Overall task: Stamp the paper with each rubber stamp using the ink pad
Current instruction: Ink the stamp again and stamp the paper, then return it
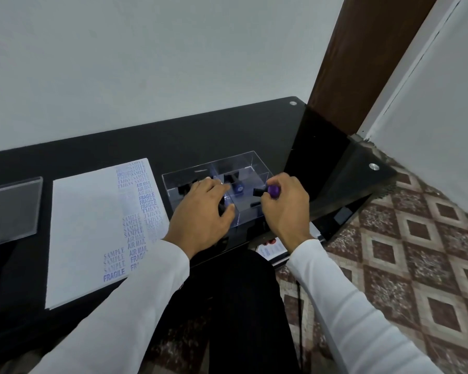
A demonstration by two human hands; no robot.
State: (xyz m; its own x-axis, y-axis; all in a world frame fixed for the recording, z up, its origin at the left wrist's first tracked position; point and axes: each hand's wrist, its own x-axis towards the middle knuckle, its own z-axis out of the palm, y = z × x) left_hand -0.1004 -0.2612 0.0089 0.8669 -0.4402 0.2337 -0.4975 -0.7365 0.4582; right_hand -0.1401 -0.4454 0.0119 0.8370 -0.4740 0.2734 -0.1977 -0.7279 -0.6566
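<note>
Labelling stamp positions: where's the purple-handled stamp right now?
Head view, right of centre: the purple-handled stamp is held in the right hand at the right end of the clear acrylic box, right of the blue stamp.

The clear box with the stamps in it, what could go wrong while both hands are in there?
1. The clear box sits close to the table's front edge; a push from the left hand might slide it off.
2. The right hand pinches a purple-handled stamp; leftover ink could smudge fingers or the white sleeve.
3. The paper is already crowded along its right side, so new prints may overlap old ones.
</note>
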